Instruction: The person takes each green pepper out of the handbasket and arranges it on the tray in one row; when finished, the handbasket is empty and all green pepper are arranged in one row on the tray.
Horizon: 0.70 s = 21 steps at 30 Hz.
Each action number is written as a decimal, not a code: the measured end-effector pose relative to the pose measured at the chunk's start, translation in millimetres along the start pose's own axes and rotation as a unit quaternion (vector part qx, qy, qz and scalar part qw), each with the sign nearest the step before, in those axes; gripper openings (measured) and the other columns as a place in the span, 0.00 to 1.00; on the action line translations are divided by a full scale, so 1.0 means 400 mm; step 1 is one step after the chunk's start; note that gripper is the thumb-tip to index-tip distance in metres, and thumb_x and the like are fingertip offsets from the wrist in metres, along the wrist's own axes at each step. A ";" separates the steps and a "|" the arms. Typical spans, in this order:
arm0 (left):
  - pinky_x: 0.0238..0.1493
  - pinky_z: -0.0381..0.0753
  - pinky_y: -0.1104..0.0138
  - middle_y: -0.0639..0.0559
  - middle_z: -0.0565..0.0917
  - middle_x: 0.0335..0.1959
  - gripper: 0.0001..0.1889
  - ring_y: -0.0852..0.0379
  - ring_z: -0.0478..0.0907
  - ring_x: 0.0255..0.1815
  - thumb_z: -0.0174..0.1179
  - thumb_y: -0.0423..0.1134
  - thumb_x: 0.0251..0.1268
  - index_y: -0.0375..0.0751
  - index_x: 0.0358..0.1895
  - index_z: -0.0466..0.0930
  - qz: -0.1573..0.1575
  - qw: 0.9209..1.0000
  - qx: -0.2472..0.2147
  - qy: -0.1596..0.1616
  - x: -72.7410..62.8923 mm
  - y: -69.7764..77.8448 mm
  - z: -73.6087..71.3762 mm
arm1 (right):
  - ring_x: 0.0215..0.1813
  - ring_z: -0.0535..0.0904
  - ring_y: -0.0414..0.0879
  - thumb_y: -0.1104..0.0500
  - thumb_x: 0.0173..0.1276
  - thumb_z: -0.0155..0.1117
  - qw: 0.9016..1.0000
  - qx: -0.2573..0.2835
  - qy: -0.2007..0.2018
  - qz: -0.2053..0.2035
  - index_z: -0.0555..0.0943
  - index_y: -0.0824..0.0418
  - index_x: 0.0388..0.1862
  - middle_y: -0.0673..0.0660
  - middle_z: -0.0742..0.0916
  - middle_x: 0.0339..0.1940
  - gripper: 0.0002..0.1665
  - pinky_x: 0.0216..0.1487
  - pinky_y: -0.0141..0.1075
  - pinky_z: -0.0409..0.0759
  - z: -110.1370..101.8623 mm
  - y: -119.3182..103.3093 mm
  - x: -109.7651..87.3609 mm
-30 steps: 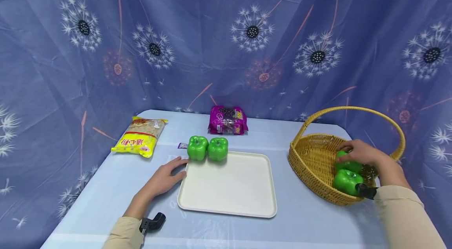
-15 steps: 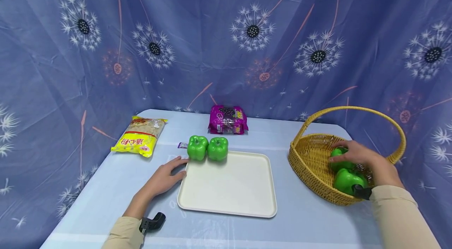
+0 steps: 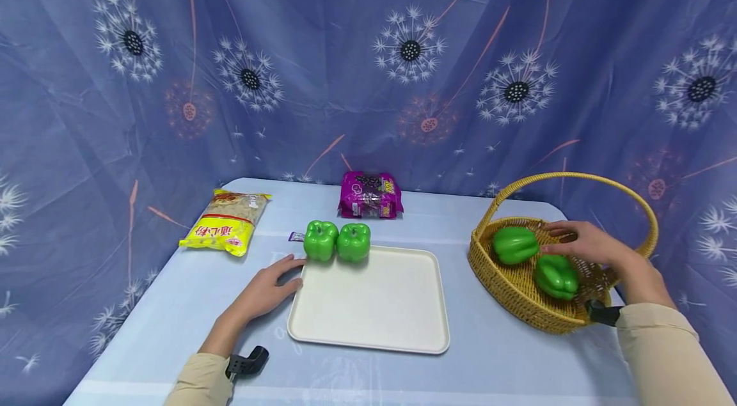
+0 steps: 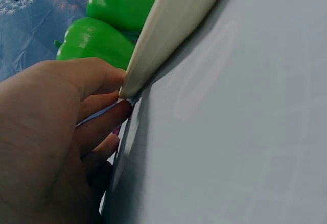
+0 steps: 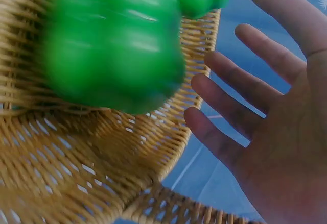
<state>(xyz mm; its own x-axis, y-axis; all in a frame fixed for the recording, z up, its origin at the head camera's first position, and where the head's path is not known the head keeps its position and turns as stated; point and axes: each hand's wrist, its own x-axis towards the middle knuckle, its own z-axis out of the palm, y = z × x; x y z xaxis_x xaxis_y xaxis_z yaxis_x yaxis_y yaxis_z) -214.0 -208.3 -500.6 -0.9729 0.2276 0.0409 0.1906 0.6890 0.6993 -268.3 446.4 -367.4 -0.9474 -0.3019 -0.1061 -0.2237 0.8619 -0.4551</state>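
My left hand (image 3: 267, 291) rests at the left edge of a cream tray (image 3: 374, 310); the left wrist view shows fingertips touching the tray's rim (image 4: 168, 30). Two green bell peppers, one (image 3: 320, 240) left of the other (image 3: 354, 242), sit side by side at the tray's far left corner. Over the right side of a wicker basket (image 3: 512, 294) is my right hand (image 3: 590, 243), fingers spread and holding nothing. Inside the basket lie two more green bell peppers, one (image 3: 515, 245) at the back left, another (image 3: 556, 277) nearer my hand. The right wrist view shows a blurred pepper (image 5: 115, 45) beside my open fingers.
A yellow bag of pasta (image 3: 227, 220) lies at the table's back left. Behind the tray stands a purple snack pack (image 3: 370, 195), with a small purple sachet (image 3: 296, 236) left of the peppers. The basket's tall handle (image 3: 567, 174) arches over it. A blue patterned curtain (image 3: 345, 73) hangs behind.
The pepper under my right hand has moved to the basket's back left, and my hand has let go and drawn back right. The nearer pepper has shifted slightly. My left hand stays put.
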 end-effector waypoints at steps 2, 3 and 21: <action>0.67 0.58 0.42 0.39 0.63 0.71 0.24 0.38 0.58 0.71 0.58 0.47 0.69 0.52 0.66 0.72 0.001 1.000 -0.002 -0.001 0.000 0.001 -0.001 | 0.55 0.75 0.68 0.44 0.64 0.67 1.000 0.009 -0.002 -0.002 0.68 0.69 0.67 0.74 0.78 0.56 0.42 0.47 0.57 0.78 0.007 0.003 0.008; 0.67 0.57 0.42 0.39 0.63 0.71 0.24 0.38 0.58 0.71 0.58 0.47 0.69 0.52 0.66 0.72 0.000 1.000 -0.004 -0.002 0.000 0.001 -0.001 | 0.55 0.75 0.68 0.44 0.64 0.67 1.000 0.012 -0.002 -0.003 0.68 0.69 0.67 0.74 0.78 0.56 0.42 0.46 0.56 0.79 0.011 0.003 0.012; 0.67 0.57 0.42 0.38 0.63 0.71 0.24 0.37 0.57 0.71 0.57 0.47 0.69 0.50 0.67 0.71 0.005 1.000 0.000 0.000 0.003 0.003 -0.002 | 0.65 0.60 0.74 0.50 0.53 0.77 1.000 -0.007 -0.022 -0.017 0.68 0.67 0.67 0.75 0.68 0.66 0.47 0.56 0.67 0.67 0.080 -0.075 0.104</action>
<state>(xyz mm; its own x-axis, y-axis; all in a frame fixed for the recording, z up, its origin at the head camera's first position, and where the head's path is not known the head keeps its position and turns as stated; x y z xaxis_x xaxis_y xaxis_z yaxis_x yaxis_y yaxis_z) -215.1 -207.8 -499.3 -0.9710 0.2342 0.0476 0.1999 0.6869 0.6987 -293.6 394.9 -386.5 -0.9282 -0.3485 -0.1304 -0.2590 0.8568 -0.4458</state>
